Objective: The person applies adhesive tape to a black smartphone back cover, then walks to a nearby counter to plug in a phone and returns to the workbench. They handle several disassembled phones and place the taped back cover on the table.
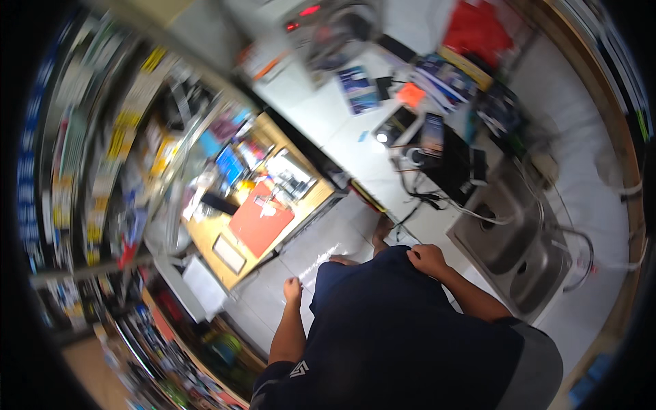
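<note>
My left hand [293,290] hangs over the tiled floor beside my dark shorts, its fingers curled into a loose fist with nothing visible in it. Against the right side of the shorts [362,273] rests my right hand [427,260], fingers bent inward. What its fingers close on, if anything, is hidden. Neither hand touches a table or counter. Ahead on the left is a wooden desk [233,276] with an orange-red mat [262,227] and a dark phone-like slab [219,203]. The picture is somewhat smeared.
A steel double sink [502,232] is set in the white counter [335,147] at right, near a phone [432,134], a black box [451,171] and loose cables [425,198]. Crowded shelves [102,137] line the left. A red bag [478,34] lies at the far right.
</note>
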`<state>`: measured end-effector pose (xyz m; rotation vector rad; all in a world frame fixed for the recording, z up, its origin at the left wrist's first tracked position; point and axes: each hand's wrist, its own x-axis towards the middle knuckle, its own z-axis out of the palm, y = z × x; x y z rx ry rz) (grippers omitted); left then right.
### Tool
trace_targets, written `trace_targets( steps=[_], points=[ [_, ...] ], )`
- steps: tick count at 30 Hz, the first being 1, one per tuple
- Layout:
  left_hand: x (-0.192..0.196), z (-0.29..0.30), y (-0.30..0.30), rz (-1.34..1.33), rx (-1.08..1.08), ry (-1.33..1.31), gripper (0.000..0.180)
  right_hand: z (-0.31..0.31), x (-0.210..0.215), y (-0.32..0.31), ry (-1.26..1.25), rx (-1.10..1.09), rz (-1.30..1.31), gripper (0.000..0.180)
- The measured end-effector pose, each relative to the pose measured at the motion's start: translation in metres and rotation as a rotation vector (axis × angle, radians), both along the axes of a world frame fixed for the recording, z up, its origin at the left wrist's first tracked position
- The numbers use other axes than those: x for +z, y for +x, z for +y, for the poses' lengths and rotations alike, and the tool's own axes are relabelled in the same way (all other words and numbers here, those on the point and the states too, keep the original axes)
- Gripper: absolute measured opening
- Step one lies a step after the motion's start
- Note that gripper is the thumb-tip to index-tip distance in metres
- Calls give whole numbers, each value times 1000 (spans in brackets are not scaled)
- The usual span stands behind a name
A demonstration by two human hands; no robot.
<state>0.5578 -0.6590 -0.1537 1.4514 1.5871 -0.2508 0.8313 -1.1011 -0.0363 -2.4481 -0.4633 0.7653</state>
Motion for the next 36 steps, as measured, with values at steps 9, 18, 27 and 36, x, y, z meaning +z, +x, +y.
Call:
trace_targets(
  steps=[9,18,27,36],
  points=[
    [-39,-88,-198,-191,509,-149,29,47,-30,4,-218,417,19,27],
    [-30,-88,-369,-270,822,-105,25,241,-7,-121,-77,789,75,33],
    [-6,-133,-512,-280,1425,37,22,362,-8,-177,-246,1056,32,33],
    [-22,-187,-478,-337,1168,-244,30,570,-57,-286,-260,1447,-21,30]
  ],
)
